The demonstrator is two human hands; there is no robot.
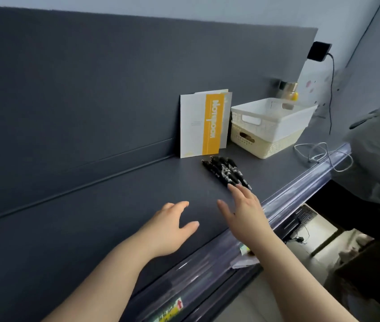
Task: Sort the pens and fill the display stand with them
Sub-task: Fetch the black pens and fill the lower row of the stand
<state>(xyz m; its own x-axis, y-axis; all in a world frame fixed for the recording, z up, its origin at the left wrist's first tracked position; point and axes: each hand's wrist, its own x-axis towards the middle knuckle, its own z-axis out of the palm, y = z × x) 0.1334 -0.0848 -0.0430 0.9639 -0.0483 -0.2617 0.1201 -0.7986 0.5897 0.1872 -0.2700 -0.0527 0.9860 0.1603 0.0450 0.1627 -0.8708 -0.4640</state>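
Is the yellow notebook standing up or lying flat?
Standing up. The notebook stands on its bottom edge, leaning against the dark back panel.

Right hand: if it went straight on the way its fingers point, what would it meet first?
The bundle of black pens lying on the grey shelf. The right hand is open, its fingertips right at the pens' near ends; whether they already touch is unclear from this angle.

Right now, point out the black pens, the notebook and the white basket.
black pens [227,173]: head view, middle of the bundle's barrels.
notebook [214,126]: head view, on the yellow band of its cover.
white basket [286,127]: head view, on its side wall below the rim.
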